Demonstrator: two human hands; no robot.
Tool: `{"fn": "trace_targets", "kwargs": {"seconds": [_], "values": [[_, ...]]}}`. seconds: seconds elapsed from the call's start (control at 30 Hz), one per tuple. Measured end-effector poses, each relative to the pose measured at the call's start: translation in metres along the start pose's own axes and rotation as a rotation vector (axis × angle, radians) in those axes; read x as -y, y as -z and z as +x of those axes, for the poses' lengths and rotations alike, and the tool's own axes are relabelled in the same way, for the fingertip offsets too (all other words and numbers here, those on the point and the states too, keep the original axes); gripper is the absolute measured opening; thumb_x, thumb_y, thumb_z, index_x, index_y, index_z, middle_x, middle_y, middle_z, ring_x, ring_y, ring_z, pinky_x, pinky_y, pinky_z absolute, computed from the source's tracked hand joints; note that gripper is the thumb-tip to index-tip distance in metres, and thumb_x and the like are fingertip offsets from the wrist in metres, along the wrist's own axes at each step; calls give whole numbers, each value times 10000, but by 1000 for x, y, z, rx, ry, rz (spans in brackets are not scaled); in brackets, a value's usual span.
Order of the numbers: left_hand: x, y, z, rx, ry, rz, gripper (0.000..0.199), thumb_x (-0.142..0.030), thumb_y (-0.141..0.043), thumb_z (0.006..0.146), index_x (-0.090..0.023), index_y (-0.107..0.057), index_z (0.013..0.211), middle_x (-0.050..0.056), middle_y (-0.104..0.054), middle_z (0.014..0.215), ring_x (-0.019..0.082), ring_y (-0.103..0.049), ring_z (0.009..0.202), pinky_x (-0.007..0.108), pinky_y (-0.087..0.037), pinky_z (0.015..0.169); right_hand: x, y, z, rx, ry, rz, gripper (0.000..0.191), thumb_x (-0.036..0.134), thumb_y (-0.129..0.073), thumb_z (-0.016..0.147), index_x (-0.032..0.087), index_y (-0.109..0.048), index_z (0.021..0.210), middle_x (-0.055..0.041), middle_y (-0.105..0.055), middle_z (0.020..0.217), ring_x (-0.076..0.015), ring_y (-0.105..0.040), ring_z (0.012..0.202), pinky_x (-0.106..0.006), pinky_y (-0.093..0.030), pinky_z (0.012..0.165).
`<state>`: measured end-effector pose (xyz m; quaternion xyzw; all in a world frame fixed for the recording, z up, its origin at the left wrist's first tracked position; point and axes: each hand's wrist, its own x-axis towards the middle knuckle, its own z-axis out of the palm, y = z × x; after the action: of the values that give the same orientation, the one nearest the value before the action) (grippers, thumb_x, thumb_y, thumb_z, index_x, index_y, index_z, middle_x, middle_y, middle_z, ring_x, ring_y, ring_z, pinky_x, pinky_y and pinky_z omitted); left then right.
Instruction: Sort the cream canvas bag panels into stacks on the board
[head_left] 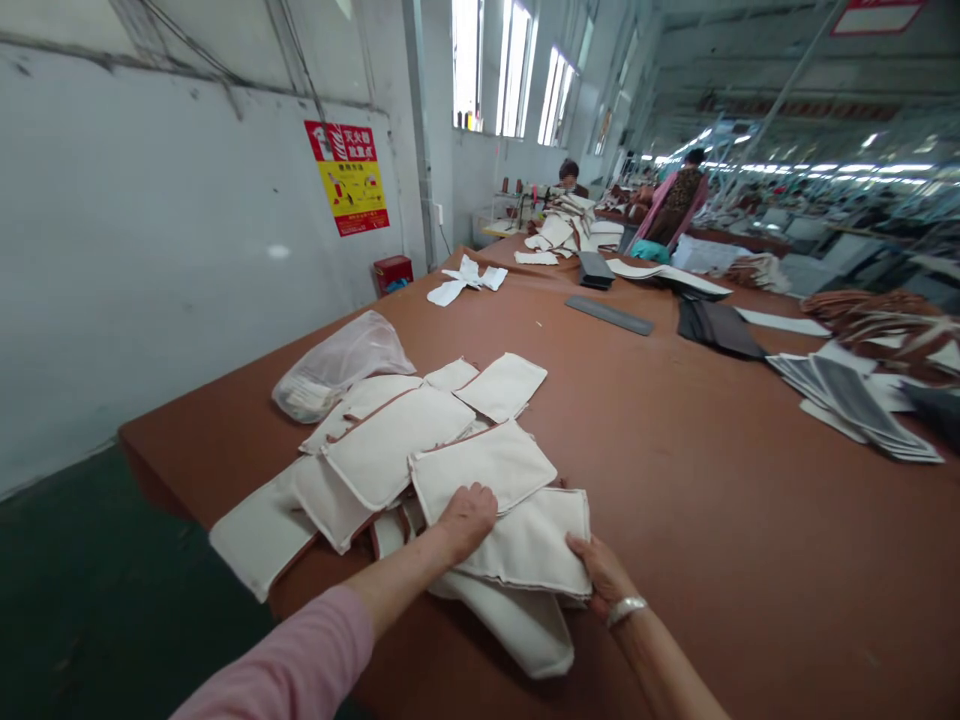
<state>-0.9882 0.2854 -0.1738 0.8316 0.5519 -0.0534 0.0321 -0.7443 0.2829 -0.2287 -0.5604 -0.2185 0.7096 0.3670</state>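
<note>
This is a large sewing factory. A long brown counter (pixel 750 560) carries stacks of cream canvas pieces (pixel 390 450), and a person (pixel 568 177) sits at a sewing machine (pixel 529 205) at its far end. Rows of ceiling lights (pixel 825 165) stretch over more workstations, and a fire safety poster (pixel 346 178) hangs on the wall.

Beyond the far-left edge of the brown tabletop (pixel 720 520), a red-and-yellow fire extinguisher poster (pixel 346 178) hangs on the wall near a red box (pixel 393 273). A crumpled plastic bag (pixel 337 365) lies near that edge. A dark grey strip (pixel 609 315) sits mid-table, fanned grey-and-white fabric pieces (pixel 847 405) lie by my right, and a co-worker (pixel 679 195) stands far off.
</note>
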Motion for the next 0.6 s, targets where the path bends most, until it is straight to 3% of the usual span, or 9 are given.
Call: {"fn": "trace_targets", "kwargs": {"seconds": [0.1, 0.2, 0.3, 0.4, 0.5, 0.53, 0.6], "values": [[12, 15, 4, -29, -80, -9, 168, -45, -407, 893, -82, -561, 951, 127, -590, 933, 255, -578, 884, 392, -516, 738, 1, 1, -6, 9, 41, -20, 483, 327, -840, 547, 120, -646, 938, -79, -743, 763, -216, -661, 619, -292, -514, 561], [13, 38, -23, -68, -271, -27, 213, -103, -335, 936, -130, -532, 1014, 116, -577, 1000, 256, -557, 904, 409, -503, 755, -1, 9, -25, 49, 88, -19, 500, 363, -844, 578, 113, -675, 977, -90, -748, 811, -231, -667, 657, -308, -517, 585], [0, 45, -68, -18, -470, -68, 105, -214, -446, 928, -187, -528, 988, 51, -587, 947, 231, -569, 841, 372, -508, 684, -13, 25, -56, 105, 33, 67, 454, 432, -767, 691, 127, -697, 1020, -115, -749, 957, -271, -691, 827, -372, -547, 746], [-10, 36, -91, 128, -459, -222, 285, -456, -628, 823, -211, -544, 941, 24, -601, 908, 233, -597, 782, 359, -528, 644, -26, 44, -82, 122, -140, 179, 481, 552, -687, 732, 141, -731, 978, -133, -743, 994, -309, -692, 902, -434, -542, 843], [-9, 28, -65, 139, -305, -312, 298, -468, -588, 863, -210, -549, 1008, 55, -605, 1007, 255, -610, 897, 391, -540, 773, -31, 51, -88, 134, -166, 256, 708, 747, -523, 748, 144, -712, 1067, -154, -727, 1033, -335, -680, 953, -460, -545, 836], [-8, 26, -49, 105, -262, -310, 290, -411, -564, 893, -200, -529, 1087, 83, -590, 1091, 269, -589, 1000, 415, -520, 861, -30, 50, -86, 130, -158, 252, 743, 766, -497, 754, 141, -694, 1104, -157, -722, 1041, -331, -681, 947, -455, -549, 820], [-8, 25, -10, 69, -232, -302, 466, -398, -611, 877, -170, -445, 1248, 146, -516, 1267, 307, -487, 1202, 467, -434, 1015, -28, 43, -78, 89, -95, 166, 691, 692, -608, 740, 143, -657, 1157, -144, -723, 1022, -303, -688, 882, -418, -555, 772]]}}
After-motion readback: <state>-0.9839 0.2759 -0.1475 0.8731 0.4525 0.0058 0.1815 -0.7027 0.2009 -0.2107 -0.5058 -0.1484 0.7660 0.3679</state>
